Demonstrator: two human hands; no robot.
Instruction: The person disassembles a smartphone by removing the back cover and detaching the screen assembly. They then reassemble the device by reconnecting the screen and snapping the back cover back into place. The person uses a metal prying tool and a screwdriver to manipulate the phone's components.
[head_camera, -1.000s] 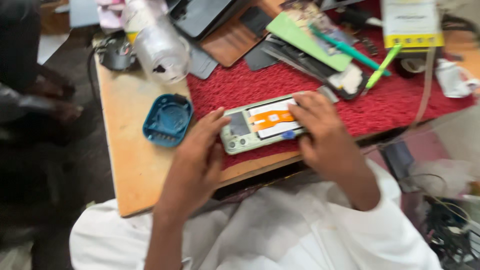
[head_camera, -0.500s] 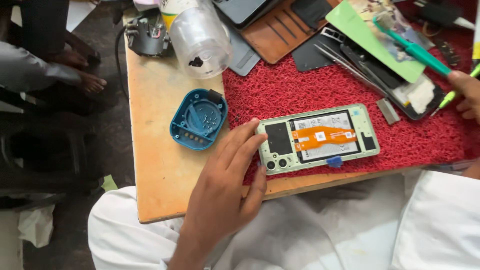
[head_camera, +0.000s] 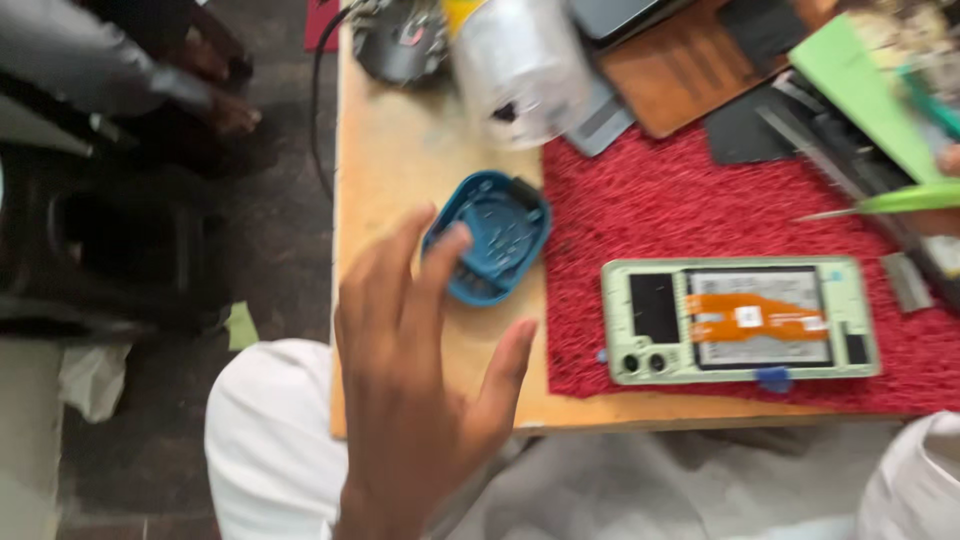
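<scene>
Now the left hand (head_camera: 415, 395) hovers with fingers spread, gripping nothing, its fingertips over the blue round tray (head_camera: 488, 235) on the wooden table (head_camera: 400, 170). Opened green phone (head_camera: 740, 320) lies apart on the red mat (head_camera: 690, 190); right hand unseen.

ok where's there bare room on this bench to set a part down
Bare red mat lies between the opened phone and the brown wallet. Bare wood runs left of the blue tray, up to the clear jar. The top right is crowded with tools and cards.
</scene>
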